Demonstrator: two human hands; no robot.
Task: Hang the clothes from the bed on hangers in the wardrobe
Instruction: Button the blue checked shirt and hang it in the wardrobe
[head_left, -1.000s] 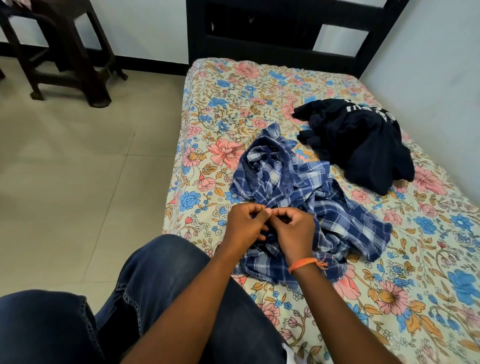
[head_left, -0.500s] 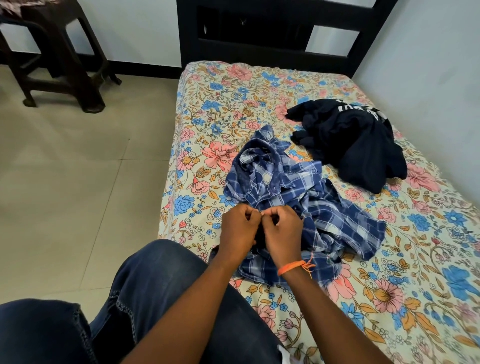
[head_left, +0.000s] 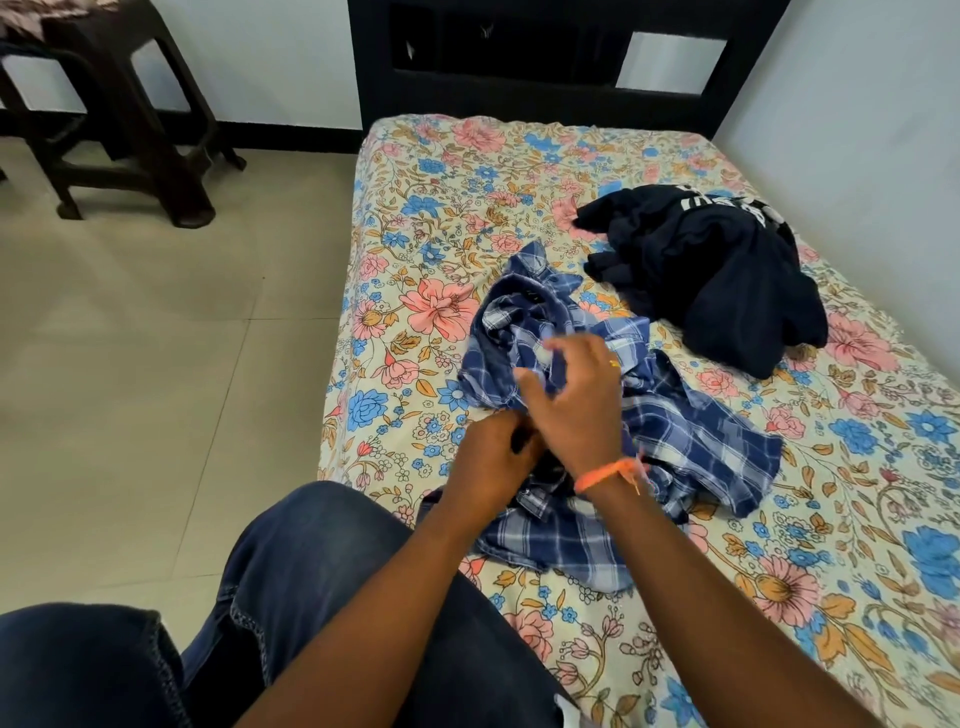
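crumpled blue-and-white plaid cotton shirt (head_left: 618, 415) lying on floral bedsheet (head_left: 519, 171), near bed's left edge | left hand (head_left: 496, 457) curled, gripping shirt's near part | right hand (head_left: 576, 395) above shirt, fingers loosely spread, holding nothing | dark navy garment (head_left: 727, 275) beyond, apart | brown plastic stool (head_left: 119, 109) on floor

We see a dark plastic stool (head_left: 130, 119) on the beige tiled floor (head_left: 156, 374) at upper left. A black skirting strip (head_left: 285, 136) lines the pale wall (head_left: 270, 57).

Checked shirt (head_left: 613, 415) mid-bed (head_left: 426, 171); dark garment (head_left: 717, 275) behind-right; stool (head_left: 130, 104) far left.
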